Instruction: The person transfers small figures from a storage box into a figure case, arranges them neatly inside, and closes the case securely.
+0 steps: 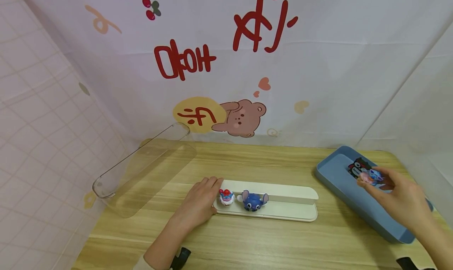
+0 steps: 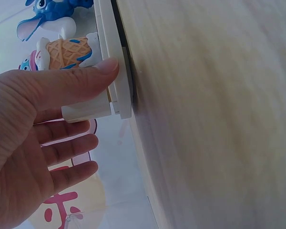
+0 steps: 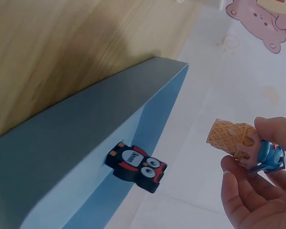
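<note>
Right hand [image 1: 403, 199] pinches an ice-cream-cone figurine [image 3: 238, 143] above the blue tray [image 1: 339, 191].
Only the right wrist view shows its waffle cone; left hand [image 1: 199, 201], fingers straight, steadies the white stand [image 1: 283, 207] at nine o'clock, on a wooden table [image 1: 247, 242].

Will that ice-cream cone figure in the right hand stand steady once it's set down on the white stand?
Probably tippy: the cone figure tapers to a narrow waffle end. It looks light and rigid, since the right hand holds it with fingertips alone. The left hand braces the white stand.
</note>
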The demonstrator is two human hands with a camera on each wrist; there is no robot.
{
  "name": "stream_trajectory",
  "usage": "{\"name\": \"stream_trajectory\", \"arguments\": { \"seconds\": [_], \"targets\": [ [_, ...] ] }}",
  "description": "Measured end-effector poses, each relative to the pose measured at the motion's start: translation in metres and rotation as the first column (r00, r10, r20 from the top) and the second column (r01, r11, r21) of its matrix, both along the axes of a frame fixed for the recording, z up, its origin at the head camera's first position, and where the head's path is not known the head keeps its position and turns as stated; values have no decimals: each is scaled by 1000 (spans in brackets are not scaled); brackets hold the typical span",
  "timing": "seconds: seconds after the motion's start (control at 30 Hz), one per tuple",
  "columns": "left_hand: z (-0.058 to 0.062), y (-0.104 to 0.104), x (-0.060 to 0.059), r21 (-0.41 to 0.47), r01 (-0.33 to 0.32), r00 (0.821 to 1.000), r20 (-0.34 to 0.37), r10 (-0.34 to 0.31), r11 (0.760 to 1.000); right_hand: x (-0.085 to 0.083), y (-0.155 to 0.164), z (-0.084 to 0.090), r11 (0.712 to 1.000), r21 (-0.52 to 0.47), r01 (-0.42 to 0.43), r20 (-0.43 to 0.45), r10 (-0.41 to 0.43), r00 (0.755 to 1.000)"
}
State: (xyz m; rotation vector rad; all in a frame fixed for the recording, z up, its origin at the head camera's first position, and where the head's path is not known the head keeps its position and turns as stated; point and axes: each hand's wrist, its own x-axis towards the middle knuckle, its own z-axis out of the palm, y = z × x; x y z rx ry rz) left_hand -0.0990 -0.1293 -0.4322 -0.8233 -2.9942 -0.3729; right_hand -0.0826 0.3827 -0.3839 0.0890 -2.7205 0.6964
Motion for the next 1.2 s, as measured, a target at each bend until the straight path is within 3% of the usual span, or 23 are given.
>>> {"name": "stream_trajectory", "arguments": {
  "seconds": [0.37, 0.8, 0.93, 1.1, 1.2],
  "targets": [
    [-1, -1, 1, -1, 11, 1000, -21, -11, 1000, 3, -21, 4, 996, -45, -75, -151, 67, 986],
    [-2, -2, 0, -11, 11, 1000, -24, -12, 1000, 9, -44, 9, 994, -4, -108, -253, 103, 962],
    [-2, -2, 0, -13, 12, 999, -34, -13, 1000, 10, -51, 8, 992, -1, -125, -290, 120, 950],
    [-1, -1, 0, -9, 14, 999, -33, -14, 1000, 9, -58, 6, 978, 16, -207, -360, 198, 912],
    [-1, -1, 0, -6, 11, 1000, -23, -11, 1000, 9, -62, 6, 971, 11, -238, -371, 225, 901]
  ]
}}
